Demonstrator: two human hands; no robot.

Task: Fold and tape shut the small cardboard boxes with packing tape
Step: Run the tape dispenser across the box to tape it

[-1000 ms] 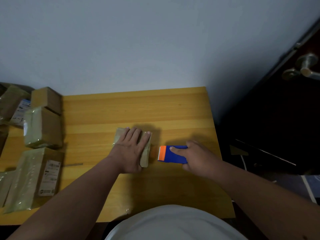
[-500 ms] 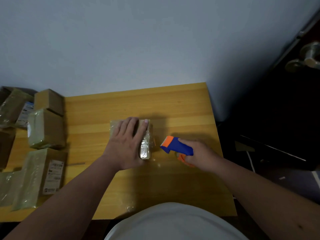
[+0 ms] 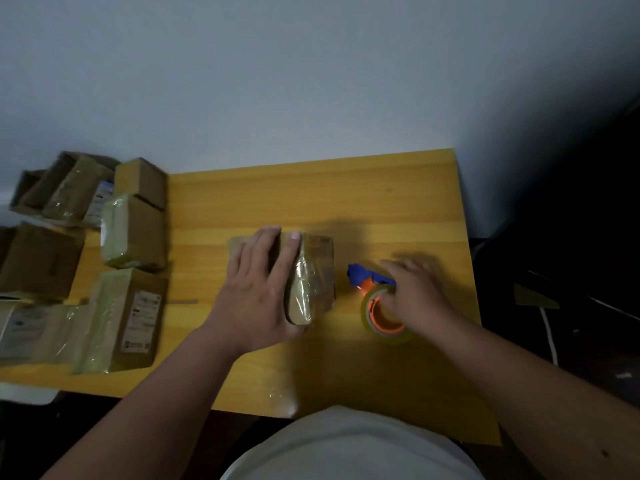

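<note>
Since a second ago: tape dispenser (image 3: 375, 296) tipped over onto its side, roll face up, orange hub showing; before that, held upright with only the blue body and orange edge visible. Box under the palm turned too, its taped end face now toward the camera.

Far left: finished taped boxes (image 3: 133, 233) piled along the left edge of the yellow wooden table (image 3: 311, 192), some bearing white printed labels.

Mid-table: small cardboard box (image 3: 306, 271), glossy clear tape across its near end. Left hand (image 3: 258, 289) flat on top, fingers straight and spread, pressing down, nothing gripped.

Just right of the box, apart from it: blue-and-orange dispenser with its clear tape roll lying on the table. Right hand (image 3: 412, 296) over the roll's right side, blurred; fingers loosely bent at the roll, but cannot tell whether gripping or only touching.

Bottom centre: white shirt (image 3: 346, 448).
</note>
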